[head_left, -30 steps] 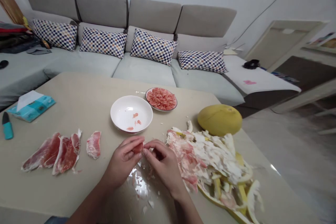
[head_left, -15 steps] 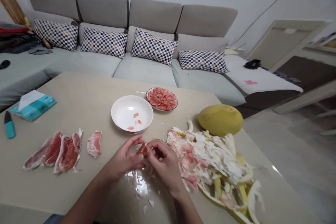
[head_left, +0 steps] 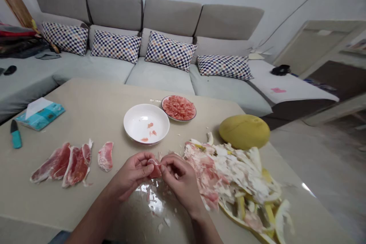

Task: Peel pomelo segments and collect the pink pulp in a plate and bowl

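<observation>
Between my two hands is a small pink pomelo segment (head_left: pixel 155 170), above the table near its front. My left hand (head_left: pixel 135 171) pinches its left side with thumb and fingers. The fingertips of my right hand (head_left: pixel 177 173) are closed on its right edge. Just beyond them stands a white bowl (head_left: pixel 137 126) with a few bits of pink flesh on its bottom. Behind it a plate (head_left: pixel 195 114) is heaped with pink pomelo flesh (head_left: pixel 179 107). To the left lie pomelo segments in their skin (head_left: pixel 76 164) and a single smaller segment (head_left: pixel 105 156).
A pile of peel and white pith (head_left: pixel 240 171) covers the table's right side, with a whole yellow pomelo (head_left: pixel 244 131) behind it. At the far left are a tissue pack (head_left: pixel 42 116) and a knife with a teal handle (head_left: pixel 16 137). White scraps (head_left: pixel 167 221) litter the front.
My left fingers spread away from the segment, then closed on it again. The segment has turned and now shows a pale edge. The view has shifted slightly left.
</observation>
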The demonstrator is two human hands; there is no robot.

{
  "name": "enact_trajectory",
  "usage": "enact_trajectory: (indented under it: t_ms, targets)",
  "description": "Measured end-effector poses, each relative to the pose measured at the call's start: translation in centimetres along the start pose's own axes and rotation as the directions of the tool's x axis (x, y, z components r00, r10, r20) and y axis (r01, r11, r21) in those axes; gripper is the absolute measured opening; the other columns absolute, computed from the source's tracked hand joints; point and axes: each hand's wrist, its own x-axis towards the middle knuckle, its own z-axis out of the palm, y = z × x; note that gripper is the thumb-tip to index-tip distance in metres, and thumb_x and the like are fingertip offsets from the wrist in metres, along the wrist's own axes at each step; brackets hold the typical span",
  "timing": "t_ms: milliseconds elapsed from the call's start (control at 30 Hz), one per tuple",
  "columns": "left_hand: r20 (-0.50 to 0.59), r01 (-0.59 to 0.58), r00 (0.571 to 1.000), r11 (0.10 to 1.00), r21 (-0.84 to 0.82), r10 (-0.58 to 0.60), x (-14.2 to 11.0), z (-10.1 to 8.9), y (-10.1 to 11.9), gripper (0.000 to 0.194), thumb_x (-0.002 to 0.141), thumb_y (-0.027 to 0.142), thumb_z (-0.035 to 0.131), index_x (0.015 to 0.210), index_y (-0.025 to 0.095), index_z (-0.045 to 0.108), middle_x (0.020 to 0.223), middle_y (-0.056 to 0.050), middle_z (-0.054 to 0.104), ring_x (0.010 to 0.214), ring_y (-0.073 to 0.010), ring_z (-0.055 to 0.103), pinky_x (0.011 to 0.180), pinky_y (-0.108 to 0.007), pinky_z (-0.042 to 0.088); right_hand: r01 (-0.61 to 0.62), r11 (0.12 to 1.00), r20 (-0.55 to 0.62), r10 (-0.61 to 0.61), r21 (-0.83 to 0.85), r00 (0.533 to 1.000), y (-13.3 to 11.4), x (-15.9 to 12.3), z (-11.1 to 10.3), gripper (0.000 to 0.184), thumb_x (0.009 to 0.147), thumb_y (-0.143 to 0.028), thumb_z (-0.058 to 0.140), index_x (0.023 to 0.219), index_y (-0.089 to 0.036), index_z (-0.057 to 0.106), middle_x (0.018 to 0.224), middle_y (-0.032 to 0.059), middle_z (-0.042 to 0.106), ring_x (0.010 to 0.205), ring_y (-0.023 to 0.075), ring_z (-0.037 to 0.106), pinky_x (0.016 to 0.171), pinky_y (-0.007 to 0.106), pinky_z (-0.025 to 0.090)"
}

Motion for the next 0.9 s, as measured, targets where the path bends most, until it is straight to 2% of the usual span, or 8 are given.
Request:
enact_trajectory:
  t_ms: [133, 267, 400, 500, 700, 900]
  targets:
    - [0.038, -0.015, 0.999, 0.999, 0.050, 0.013, 0.03, 0.05, 0.00, 0.023, 0.074, 0.024, 0.078, 0.089, 0.014, 0.064, 0.080, -0.003, 0.064, 0.075, -0.0109, 0.060, 0.073, -0.021, 0.046, -0.143, 0.983, 0.023, 0.141, 0.114, 0.990, 0.43, 0.12, 0.01, 0.014, 0.083, -0.028, 0.061, 0.074, -0.018, 0.064, 0.072, 0.0020, 0.061, 0.064, 0.0145, 0.052, 0.057, 0.025, 0.038]
    - [-0.012, -0.012, 1.000, 0.998, 0.058, 0.012, 0.08, 0.22, 0.07, 0.024, 0.072, 0.024, 0.079, 0.089, 0.015, 0.065, 0.079, -0.002, 0.065, 0.075, -0.0114, 0.061, 0.075, -0.022, 0.046, -0.214, 0.963, 0.030, 0.212, 0.161, 0.977, 0.81, 0.14, 0.02, 0.017, 0.084, -0.033, 0.063, 0.079, -0.018, 0.066, 0.074, 0.0025, 0.062, 0.066, 0.0150, 0.053, 0.058, 0.025, 0.040]
    - [-0.143, -0.057, 0.987, 0.995, 0.077, 0.067, 0.12, 0.30, 0.33, 0.025, 0.072, 0.024, 0.079, 0.091, 0.016, 0.065, 0.083, -0.002, 0.067, 0.079, -0.0115, 0.063, 0.079, -0.023, 0.047, -0.195, 0.969, -0.021, 0.200, 0.151, 0.980, 0.99, 0.05, -0.10, 0.015, 0.085, -0.035, 0.064, 0.089, -0.021, 0.068, 0.079, 0.0017, 0.063, 0.065, 0.0143, 0.052, 0.059, 0.024, 0.040]
    - [-0.214, -0.109, 0.968, 0.988, 0.112, 0.131, 0.24, 0.05, 0.43, 0.027, 0.073, 0.025, 0.079, 0.094, 0.016, 0.064, 0.090, -0.003, 0.068, 0.082, -0.0119, 0.064, 0.082, -0.024, 0.047, -0.159, 0.982, -0.030, 0.163, 0.101, 0.986, 0.84, 0.00, -0.10, 0.014, 0.085, -0.034, 0.064, 0.086, -0.021, 0.069, 0.079, 0.0017, 0.063, 0.065, 0.0139, 0.052, 0.059, 0.024, 0.040]
    - [-0.216, -0.140, 0.960, 0.973, 0.184, 0.179, 0.33, -0.44, 0.19, 0.028, 0.074, 0.027, 0.078, 0.095, 0.017, 0.064, 0.090, -0.003, 0.069, 0.084, -0.0141, 0.067, 0.083, -0.025, 0.048, -0.126, 0.992, 0.036, 0.126, -0.020, 0.991, 0.51, -0.02, 0.16, 0.011, 0.083, -0.027, 0.064, 0.080, -0.020, 0.071, 0.067, -0.0003, 0.059, 0.057, 0.0120, 0.046, 0.053, 0.023, 0.035]
    - [-0.208, -0.145, 0.956, 0.952, 0.270, 0.205, 0.30, -0.20, 0.23, 0.026, 0.073, 0.028, 0.078, 0.094, 0.018, 0.064, 0.088, -0.003, 0.070, 0.083, -0.0153, 0.068, 0.080, -0.025, 0.048, -0.159, 0.986, 0.056, 0.161, -0.050, 0.985, 0.46, 0.04, 0.09, 0.011, 0.081, -0.025, 0.062, 0.076, -0.018, 0.069, 0.064, -0.0007, 0.057, 0.056, 0.0116, 0.045, 0.052, 0.023, 0.034]
